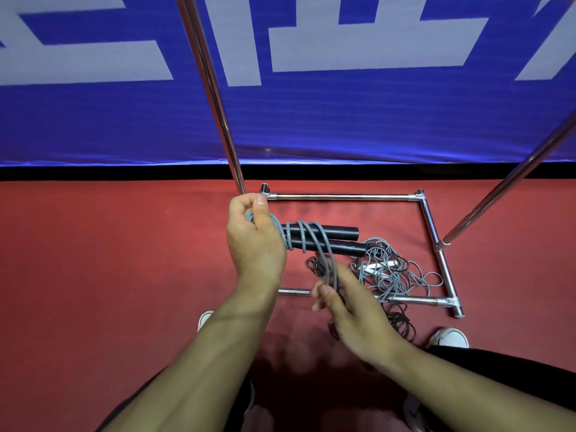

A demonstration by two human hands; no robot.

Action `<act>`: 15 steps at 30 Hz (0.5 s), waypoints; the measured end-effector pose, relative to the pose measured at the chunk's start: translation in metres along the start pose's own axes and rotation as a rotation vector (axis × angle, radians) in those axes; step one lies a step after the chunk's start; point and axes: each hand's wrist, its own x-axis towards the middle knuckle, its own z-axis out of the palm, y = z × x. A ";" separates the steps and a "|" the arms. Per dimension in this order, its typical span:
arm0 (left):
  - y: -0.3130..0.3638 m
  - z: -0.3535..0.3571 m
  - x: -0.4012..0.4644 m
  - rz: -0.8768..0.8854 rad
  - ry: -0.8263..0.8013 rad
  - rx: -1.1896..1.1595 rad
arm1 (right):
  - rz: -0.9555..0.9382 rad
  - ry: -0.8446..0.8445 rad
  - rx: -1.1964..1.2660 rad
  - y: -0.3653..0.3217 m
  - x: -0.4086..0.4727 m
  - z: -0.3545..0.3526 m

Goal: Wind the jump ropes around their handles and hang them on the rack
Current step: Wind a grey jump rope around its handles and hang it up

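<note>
My left hand [254,241] grips one end of two black jump-rope handles [336,238] held side by side, pointing right. A grey rope [307,236] is looped around them in a few turns. The rope runs down from the handles to my right hand [349,302], which pinches it between thumb and fingers just below. The chrome rack [431,219] stands on the red floor right behind my hands, its base frame lying flat and two poles rising up.
Inside the rack's base lies a tangled pile of grey rope [389,272] with a white handle [374,268] in it. Dark thin rope [402,324] coils near the front bar. My white shoes [448,338] stand close by. A blue banner [280,104] closes the back.
</note>
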 end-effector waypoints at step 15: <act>0.006 0.014 -0.026 -0.037 -0.043 -0.024 | 0.111 0.081 0.371 -0.017 0.011 -0.006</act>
